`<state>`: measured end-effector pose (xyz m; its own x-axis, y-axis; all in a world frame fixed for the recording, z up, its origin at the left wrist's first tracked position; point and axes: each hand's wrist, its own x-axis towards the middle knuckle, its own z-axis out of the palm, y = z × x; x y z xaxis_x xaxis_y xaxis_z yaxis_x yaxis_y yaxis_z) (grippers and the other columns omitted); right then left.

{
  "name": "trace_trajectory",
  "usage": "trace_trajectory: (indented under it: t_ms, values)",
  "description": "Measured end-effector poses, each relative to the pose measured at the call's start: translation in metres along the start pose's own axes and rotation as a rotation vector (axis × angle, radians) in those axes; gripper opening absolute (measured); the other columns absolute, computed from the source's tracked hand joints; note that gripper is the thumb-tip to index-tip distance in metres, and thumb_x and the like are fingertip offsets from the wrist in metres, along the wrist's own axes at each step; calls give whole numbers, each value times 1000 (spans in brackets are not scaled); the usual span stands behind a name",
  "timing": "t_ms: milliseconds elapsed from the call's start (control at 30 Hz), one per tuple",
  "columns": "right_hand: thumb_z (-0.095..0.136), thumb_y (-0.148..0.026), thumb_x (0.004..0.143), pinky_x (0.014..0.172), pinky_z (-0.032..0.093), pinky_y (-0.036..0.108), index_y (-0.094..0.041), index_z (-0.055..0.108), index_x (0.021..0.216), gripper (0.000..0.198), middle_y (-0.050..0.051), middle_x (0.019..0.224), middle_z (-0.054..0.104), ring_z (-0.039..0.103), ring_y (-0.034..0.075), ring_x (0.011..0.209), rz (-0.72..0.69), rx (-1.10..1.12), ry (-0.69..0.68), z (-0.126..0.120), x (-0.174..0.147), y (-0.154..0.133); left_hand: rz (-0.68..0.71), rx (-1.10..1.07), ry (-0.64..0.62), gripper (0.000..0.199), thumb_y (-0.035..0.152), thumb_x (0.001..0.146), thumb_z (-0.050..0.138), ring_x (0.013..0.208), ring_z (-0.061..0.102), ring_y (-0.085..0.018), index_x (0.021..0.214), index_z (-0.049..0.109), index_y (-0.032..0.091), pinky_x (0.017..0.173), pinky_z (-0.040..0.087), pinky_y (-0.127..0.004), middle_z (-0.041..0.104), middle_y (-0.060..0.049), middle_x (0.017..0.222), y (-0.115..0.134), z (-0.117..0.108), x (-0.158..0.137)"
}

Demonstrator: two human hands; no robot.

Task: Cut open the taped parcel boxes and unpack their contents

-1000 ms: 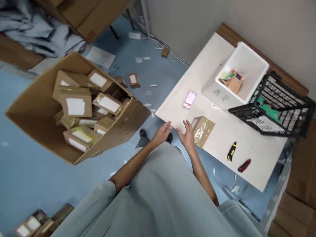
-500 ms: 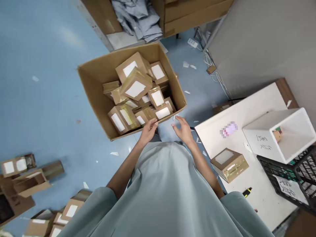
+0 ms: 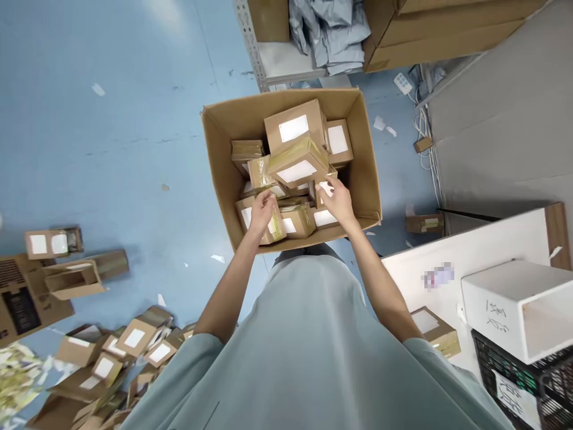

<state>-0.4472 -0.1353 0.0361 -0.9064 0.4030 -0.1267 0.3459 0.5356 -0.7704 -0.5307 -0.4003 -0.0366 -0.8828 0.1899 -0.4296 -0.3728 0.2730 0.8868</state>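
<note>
A large open carton (image 3: 372,173) stands on the floor in front of me, holding several small taped cardboard boxes with white labels. One taped box (image 3: 299,160) lies tilted on top of the others, against a larger box (image 3: 293,124) behind it. Over the front-left part of the carton is my left hand (image 3: 262,212), its fingers loosely curved above a labelled box (image 3: 278,226) and holding nothing that I can see. My right hand (image 3: 338,200), fingers apart, reaches in over a small labelled box (image 3: 325,190); whether it touches that box I cannot tell.
Behind the carton is a shelf (image 3: 290,60) with grey plastic bags (image 3: 333,36). At right a white table (image 3: 403,263) bears a taped box (image 3: 436,331), a white bin (image 3: 496,304) and a black crate (image 3: 496,358). Boxes (image 3: 134,337) lie heaped at lower left; cables (image 3: 432,161) run along the wall.
Both hands have moved forward from the carton's near edge to over the boxes inside. My view has shifted, so the carton now appears farther right and more of the heaped boxes shows.
</note>
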Motion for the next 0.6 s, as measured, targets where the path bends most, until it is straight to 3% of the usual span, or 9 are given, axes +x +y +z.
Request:
trace_trajectory:
  t_ms: [167, 267, 400, 500, 600]
  values:
    - [58, -82, 108, 130, 51, 61, -16, 71, 149, 78, 22, 151, 75, 70, 40, 146, 74, -91, 45, 41, 105, -3, -75, -32, 57, 44, 35, 99, 75, 147, 68, -34, 137, 73, 14, 130, 50, -50, 74, -20, 153, 1, 4, 28]
    - [61, -78, 109, 129, 51, 64, -13, 73, 143, 74, 24, 148, 74, 70, 42, 146, 188, -129, 64, 66, 141, 3, -112, -10, 103, 43, 34, 98, 78, 144, 70, -35, 134, 74, 12, 130, 49, -49, 75, -22, 148, 1, 4, 39]
    - [66, -68, 109, 126, 55, 64, -15, 75, 140, 62, 24, 152, 72, 73, 41, 140, 251, -141, 74, 70, 147, 26, -187, 30, 137, 53, 36, 96, 84, 148, 68, -38, 140, 73, 8, 132, 47, -48, 72, -27, 153, 1, 2, 59]
    - [62, -67, 110, 120, 60, 59, -18, 80, 133, 57, 20, 139, 81, 79, 38, 128, 207, -60, 77, 50, 135, 52, -235, 34, 150, 69, 38, 96, 87, 158, 60, -40, 153, 67, 6, 136, 43, -46, 61, -29, 168, 3, 7, 78]
    - [56, -75, 110, 113, 64, 49, -18, 83, 127, 66, 18, 129, 86, 83, 35, 121, 172, 93, 82, 31, 123, 74, -237, -14, 108, 76, 42, 97, 86, 165, 53, -37, 162, 61, 10, 138, 41, -47, 52, -25, 177, 11, 22, 93]
